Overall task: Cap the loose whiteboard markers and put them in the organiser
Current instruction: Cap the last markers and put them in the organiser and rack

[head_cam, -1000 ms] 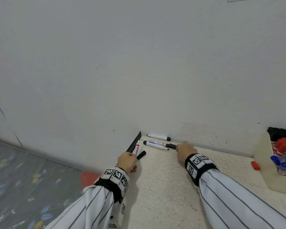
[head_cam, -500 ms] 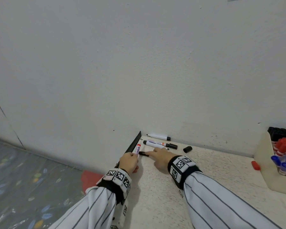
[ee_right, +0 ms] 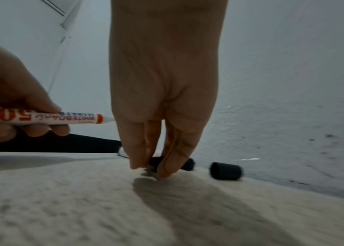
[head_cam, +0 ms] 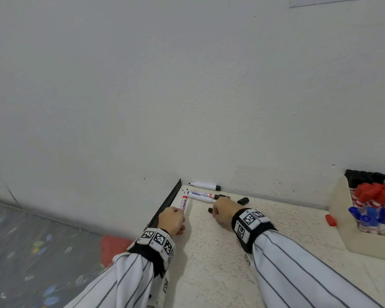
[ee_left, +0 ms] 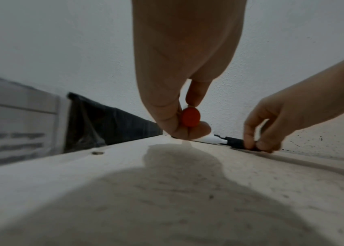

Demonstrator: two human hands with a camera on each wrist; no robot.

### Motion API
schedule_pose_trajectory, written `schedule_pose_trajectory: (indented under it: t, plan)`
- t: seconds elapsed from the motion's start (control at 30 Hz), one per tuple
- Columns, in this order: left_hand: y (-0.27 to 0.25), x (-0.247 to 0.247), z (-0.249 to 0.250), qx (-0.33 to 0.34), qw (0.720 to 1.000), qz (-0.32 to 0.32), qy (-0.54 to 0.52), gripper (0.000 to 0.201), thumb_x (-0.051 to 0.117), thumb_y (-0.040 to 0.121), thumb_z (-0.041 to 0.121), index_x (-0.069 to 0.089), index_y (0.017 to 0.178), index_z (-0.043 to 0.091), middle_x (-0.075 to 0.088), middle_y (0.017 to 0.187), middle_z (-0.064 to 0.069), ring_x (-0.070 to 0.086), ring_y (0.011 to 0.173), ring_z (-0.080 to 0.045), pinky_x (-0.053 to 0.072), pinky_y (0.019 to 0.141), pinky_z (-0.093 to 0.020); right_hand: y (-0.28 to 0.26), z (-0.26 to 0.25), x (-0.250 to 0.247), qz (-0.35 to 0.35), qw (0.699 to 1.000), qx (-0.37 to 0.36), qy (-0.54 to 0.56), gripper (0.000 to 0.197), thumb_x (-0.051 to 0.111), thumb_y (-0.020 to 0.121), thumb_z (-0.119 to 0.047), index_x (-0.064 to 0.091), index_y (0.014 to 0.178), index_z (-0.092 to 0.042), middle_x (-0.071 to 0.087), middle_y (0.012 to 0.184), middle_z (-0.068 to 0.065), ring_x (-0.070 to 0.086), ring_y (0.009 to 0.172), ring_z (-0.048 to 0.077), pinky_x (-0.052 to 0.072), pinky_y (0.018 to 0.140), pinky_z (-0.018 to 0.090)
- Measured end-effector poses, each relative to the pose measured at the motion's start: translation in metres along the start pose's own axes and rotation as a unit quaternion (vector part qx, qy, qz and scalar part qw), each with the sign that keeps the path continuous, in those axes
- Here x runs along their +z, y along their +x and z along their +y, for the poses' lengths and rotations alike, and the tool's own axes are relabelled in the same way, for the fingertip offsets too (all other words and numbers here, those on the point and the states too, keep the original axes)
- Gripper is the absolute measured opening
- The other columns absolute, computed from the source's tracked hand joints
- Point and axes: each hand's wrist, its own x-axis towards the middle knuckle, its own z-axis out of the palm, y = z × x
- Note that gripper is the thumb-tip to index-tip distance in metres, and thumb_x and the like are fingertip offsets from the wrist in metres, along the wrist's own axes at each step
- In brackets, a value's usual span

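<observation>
My left hand [head_cam: 176, 216] grips an uncapped red-labelled whiteboard marker [head_cam: 184, 202] near the table's left corner, tip pointing towards the wall. In the left wrist view the marker's red end [ee_left: 190, 117] sits between thumb and fingers. My right hand [head_cam: 213, 213] is just to the right, its fingertips pinching a small black cap [head_cam: 210, 210] that lies on the table [head_cam: 209, 263]. From the right wrist view the cap [ee_right: 153, 162] is mostly hidden by the fingers [ee_right: 167, 166]. The cream organiser [head_cam: 342, 218] stands at the far right.
Three more markers lie by the wall: one black-ended [head_cam: 203, 185] and two side by side [head_cam: 200, 196]. A second black cap [head_cam: 243, 200] lies behind my right hand, and a red cap [head_cam: 331, 220] beside the organiser. Red, blue and black markers fill the organiser. The table edge drops off at left.
My right hand left the markers by the wall, uncovering a black cap there, moved left to the black cap beside my left hand and pinched it. The left hand barely moved.
</observation>
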Motion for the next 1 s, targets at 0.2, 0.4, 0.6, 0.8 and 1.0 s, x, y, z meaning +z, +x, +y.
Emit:
schedule_pose_trajectory:
  t: [0.2, 0.4, 0.6, 0.8, 1.0]
  plan:
    - [-0.004, 0.031, 0.012, 0.017, 0.999, -0.03, 0.017, 0.021, 0.042, 0.096, 0.016, 0.058, 0.102, 0.004, 0.056, 0.076, -0.005, 0.053, 0.055, -0.016, 0.047, 0.047, -0.022, -0.033, 0.075, -0.022, 0.025, 0.991, 0.134, -0.004, 0.019, 0.04, 0.097, -0.011, 0.046, 0.08, -0.015, 0.047, 0.098, 0.008, 0.048, 0.079, 0.02, 0.035, 0.071, 0.022]
    - [-0.012, 0.068, 0.022, 0.041, 0.996, -0.075, 0.036, 0.018, 0.042, 0.096, 0.015, 0.057, 0.096, 0.007, 0.057, 0.079, -0.006, 0.053, 0.055, -0.016, 0.048, 0.05, -0.022, -0.061, 0.146, -0.02, 0.059, 0.969, 0.204, 0.124, 0.029, 0.044, 0.091, -0.011, 0.059, 0.115, -0.018, 0.055, 0.125, 0.007, 0.053, 0.107, 0.023, 0.041, 0.084, 0.023]
    - [-0.018, 0.093, 0.027, 0.048, 0.993, -0.099, 0.053, 0.018, 0.042, 0.097, 0.016, 0.056, 0.093, 0.006, 0.057, 0.076, -0.005, 0.053, 0.056, -0.015, 0.049, 0.054, -0.025, -0.064, 0.198, -0.008, 0.039, 0.931, 0.364, 0.014, 0.04, 0.042, 0.092, -0.019, 0.047, 0.13, -0.008, 0.041, 0.14, 0.017, 0.042, 0.126, 0.035, 0.038, 0.105, 0.042]
    - [-0.021, 0.104, 0.03, 0.073, 0.987, -0.108, 0.098, 0.015, 0.041, 0.098, 0.017, 0.054, 0.095, 0.011, 0.058, 0.089, -0.008, 0.053, 0.059, -0.014, 0.047, 0.053, -0.023, -0.069, 0.201, 0.003, 0.027, 0.931, 0.363, -0.026, 0.037, 0.036, 0.096, -0.015, 0.048, 0.128, -0.003, 0.048, 0.135, 0.015, 0.047, 0.123, 0.029, 0.037, 0.102, 0.036]
    - [-0.023, 0.108, 0.029, 0.128, 0.964, -0.117, 0.2, 0.026, 0.041, 0.098, 0.019, 0.06, 0.109, 0.005, 0.06, 0.099, -0.008, 0.053, 0.082, -0.016, 0.044, 0.07, -0.027, -0.079, 0.197, 0.003, 0.084, 0.933, 0.35, 0.018, 0.035, 0.033, 0.1, -0.013, 0.047, 0.131, -0.005, 0.049, 0.137, 0.008, 0.047, 0.127, 0.022, 0.037, 0.101, 0.026]
